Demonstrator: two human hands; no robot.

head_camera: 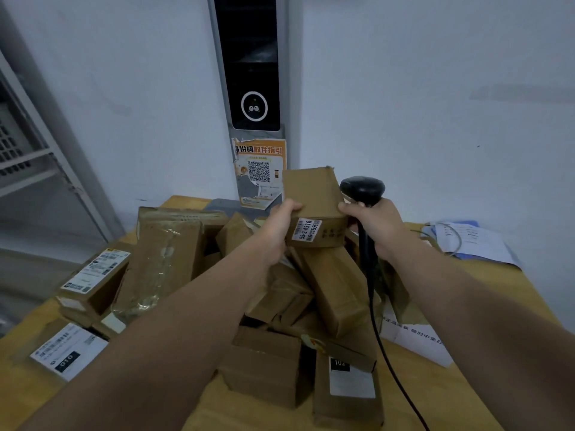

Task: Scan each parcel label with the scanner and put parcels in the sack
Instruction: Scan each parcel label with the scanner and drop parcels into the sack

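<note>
A small brown cardboard parcel (312, 194) is held up above the pile, its white label (306, 229) with printed digits facing me on the near end. My left hand (278, 227) grips the parcel's left side. My right hand (378, 227) grips the handle of a black corded barcode scanner (363, 188), and its fingertips touch the parcel's right edge. The scanner's head sits just right of the parcel. A heap of cardboard parcels (336, 287) covers the wooden table (485, 331) below. No sack is in view.
A tall black kiosk screen (252, 73) with an orange QR poster (260, 169) stands against the white wall behind. Grey metal shelving (28, 150) is at the left. Papers (476, 241) lie at the table's right. The scanner cable (392, 368) trails down towards me.
</note>
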